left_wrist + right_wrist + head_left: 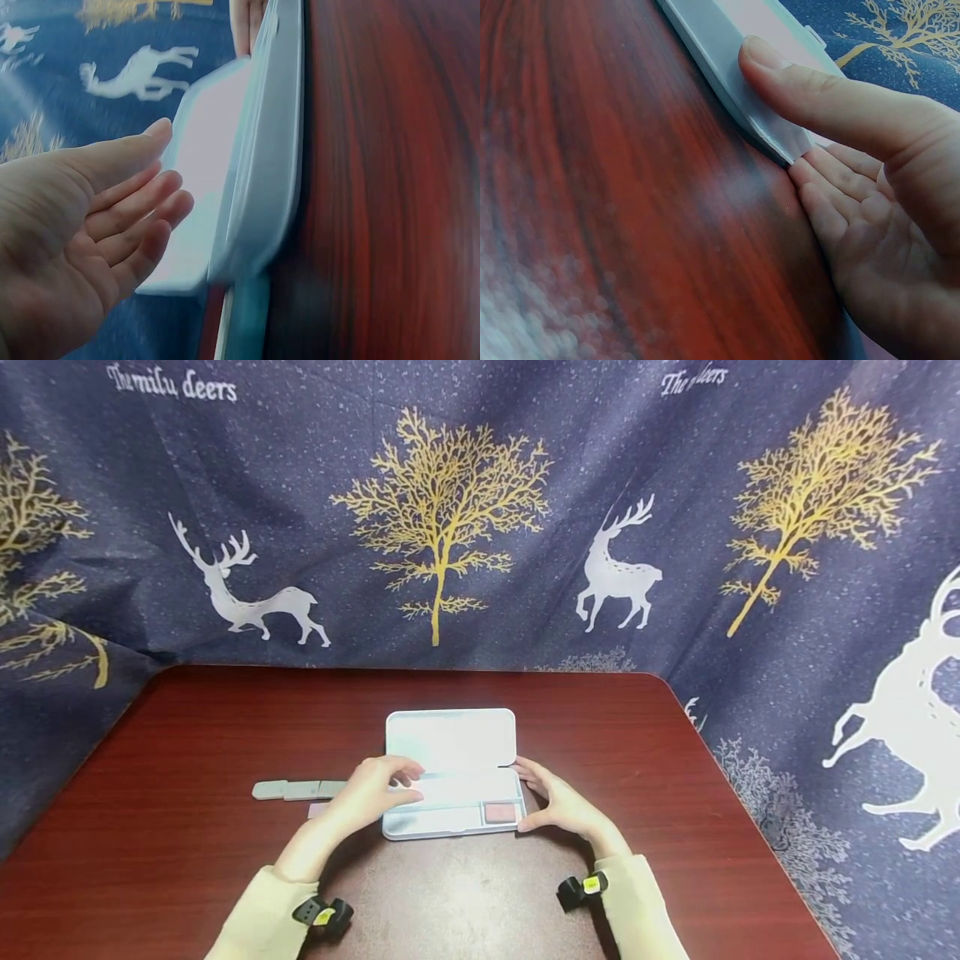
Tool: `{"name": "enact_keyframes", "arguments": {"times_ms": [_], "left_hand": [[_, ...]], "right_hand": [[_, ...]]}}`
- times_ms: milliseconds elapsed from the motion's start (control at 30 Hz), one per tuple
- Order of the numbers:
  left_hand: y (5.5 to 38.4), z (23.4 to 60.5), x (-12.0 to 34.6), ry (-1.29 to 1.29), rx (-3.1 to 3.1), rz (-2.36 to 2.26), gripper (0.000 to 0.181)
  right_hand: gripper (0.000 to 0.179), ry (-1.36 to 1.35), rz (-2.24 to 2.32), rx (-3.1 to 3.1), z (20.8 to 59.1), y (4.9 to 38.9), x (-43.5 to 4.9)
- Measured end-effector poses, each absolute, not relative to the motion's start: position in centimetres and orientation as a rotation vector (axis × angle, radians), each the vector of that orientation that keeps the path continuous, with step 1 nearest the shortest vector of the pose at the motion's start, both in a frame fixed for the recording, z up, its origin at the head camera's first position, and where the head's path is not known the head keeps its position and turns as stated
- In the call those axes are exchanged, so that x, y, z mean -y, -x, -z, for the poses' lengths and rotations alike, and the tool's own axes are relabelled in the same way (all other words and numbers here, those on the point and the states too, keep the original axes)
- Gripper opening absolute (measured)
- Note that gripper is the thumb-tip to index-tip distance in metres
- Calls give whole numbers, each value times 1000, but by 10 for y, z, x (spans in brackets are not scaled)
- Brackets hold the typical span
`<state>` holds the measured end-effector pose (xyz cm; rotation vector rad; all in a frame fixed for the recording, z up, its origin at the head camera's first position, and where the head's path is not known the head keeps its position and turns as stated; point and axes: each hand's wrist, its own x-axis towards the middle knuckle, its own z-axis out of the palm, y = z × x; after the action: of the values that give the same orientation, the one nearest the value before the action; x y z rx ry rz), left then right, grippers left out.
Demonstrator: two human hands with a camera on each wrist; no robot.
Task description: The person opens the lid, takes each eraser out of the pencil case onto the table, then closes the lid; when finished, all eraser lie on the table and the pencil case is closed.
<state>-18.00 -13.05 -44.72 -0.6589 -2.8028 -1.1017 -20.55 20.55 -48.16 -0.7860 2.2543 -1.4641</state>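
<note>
A pale, flat hinged case (435, 822), like a pencil box, lies with its lid (450, 735) raised at the back. Thin dividers split its inside, and a pinkish-brown block (500, 812) sits in the front right compartment. My left hand (375, 789) hovers over the case's left end, fingers loosely bent and apart from the thumb. Nothing shows between them in the left wrist view (112, 225). At the right end, my right hand (558, 806) holds the case, thumb at the front corner and fingertips (810, 169) against the side.
Left of the case, a grey-green segmented strip (300, 790) lies on the red-brown table (225, 718), partly behind my left hand. A small pale purple piece (317, 810) is beside it. A dark blue patterned cloth (495, 568) hangs behind the table's far edge.
</note>
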Motion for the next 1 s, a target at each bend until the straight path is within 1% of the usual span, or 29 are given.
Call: {"name": "enact_keyframes", "arguments": {"times_ms": [333,533,733,1000], "left_hand": [[175,444,74,895,2808,1070,36],[174,446,48,1013,2833,1053,39],[172,450,33,1101,2850,966,42],[170,453,26,1156,2858,827,45]], "right_hand": [[99,801,1447,-2267,481,206,-205],[100,790,1454,-2261,482,206,-206],[99,817,1475,-2242,485,207,-207],[99,833,1479,-2234,486,207,-207]]}}
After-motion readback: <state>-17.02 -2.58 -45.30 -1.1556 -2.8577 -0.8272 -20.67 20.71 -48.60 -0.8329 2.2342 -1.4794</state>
